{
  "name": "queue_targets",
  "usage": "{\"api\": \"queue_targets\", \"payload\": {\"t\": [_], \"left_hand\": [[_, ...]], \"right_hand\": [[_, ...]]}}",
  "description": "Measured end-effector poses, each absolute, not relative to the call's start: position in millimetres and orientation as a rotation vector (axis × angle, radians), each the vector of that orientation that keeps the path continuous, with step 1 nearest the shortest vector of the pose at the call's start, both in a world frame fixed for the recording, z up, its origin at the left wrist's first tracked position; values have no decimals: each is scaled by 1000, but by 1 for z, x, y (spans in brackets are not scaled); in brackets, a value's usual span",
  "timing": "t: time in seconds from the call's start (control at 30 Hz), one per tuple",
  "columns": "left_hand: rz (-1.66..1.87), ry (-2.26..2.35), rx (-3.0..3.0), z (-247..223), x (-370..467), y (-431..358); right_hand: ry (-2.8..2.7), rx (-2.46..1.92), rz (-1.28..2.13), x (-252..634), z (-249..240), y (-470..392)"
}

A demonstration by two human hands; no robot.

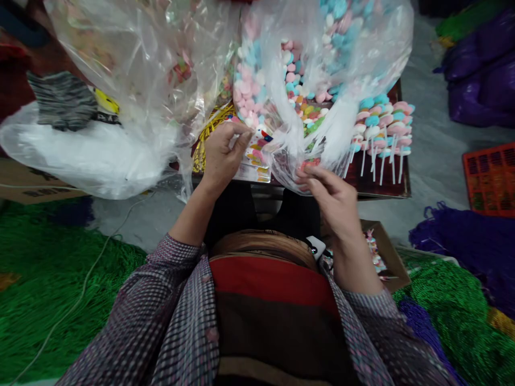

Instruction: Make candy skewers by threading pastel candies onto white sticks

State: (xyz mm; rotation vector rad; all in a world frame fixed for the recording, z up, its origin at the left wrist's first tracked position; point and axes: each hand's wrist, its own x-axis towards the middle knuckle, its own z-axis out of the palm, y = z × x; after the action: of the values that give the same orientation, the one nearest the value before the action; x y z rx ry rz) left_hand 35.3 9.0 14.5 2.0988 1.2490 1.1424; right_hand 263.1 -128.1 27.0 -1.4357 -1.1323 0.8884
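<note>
My left hand [226, 154] is closed in a pinch above the table's near edge. At its fingertips is the edge of a small printed plastic bag [263, 134] with red and blue marks. Below it lie several printed bags [257, 170]. My right hand [336, 199] has thumb and fingers drawn together at the mouth of a clear plastic bag [295, 140] of coloured candies. A red gummy candy [311, 162] shows right at these fingertips; what they grip, if anything, is not clear.
Large clear bags of pink, white and blue candies [251, 88] stand behind. Candy skewers on white sticks [382, 128] lie at the right of the table [364, 185]. Gold ties [201, 145] are at left. A cardboard box [396, 262], green strands [60, 268] and an orange crate [491, 179] surround me.
</note>
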Motion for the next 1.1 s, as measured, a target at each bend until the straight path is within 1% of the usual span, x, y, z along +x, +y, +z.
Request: {"api": "queue_targets", "payload": {"t": [0.07,0.17,0.3,0.47,0.6,0.7,0.93,1.1], "left_hand": [[1119,1222,2098,21,45,-4],[1102,1155,2073,17,57,-16],[1077,1044,2010,-3,66,-16],[1005,815,2055,-17,71,-10],[923,744,2189,-6,69,-4],[861,758,2243,4,66,2],[736,603,2009,16,66,15],[727,654,2003,26,61,23]], "right_hand": [[-1166,-1306,975,240,25,-100],[-1144,-1271,979,221,15,-66],[-1086,-1402,842,219,0,-51],[-1307,-1421,672,230,-1,-62],[-1482,-1348,559,237,9,-67],[-1497,-1380,536,242,16,-69],[-1563,-1371,632,246,26,-70],[-1407,-1409,561,255,27,-72]]}}
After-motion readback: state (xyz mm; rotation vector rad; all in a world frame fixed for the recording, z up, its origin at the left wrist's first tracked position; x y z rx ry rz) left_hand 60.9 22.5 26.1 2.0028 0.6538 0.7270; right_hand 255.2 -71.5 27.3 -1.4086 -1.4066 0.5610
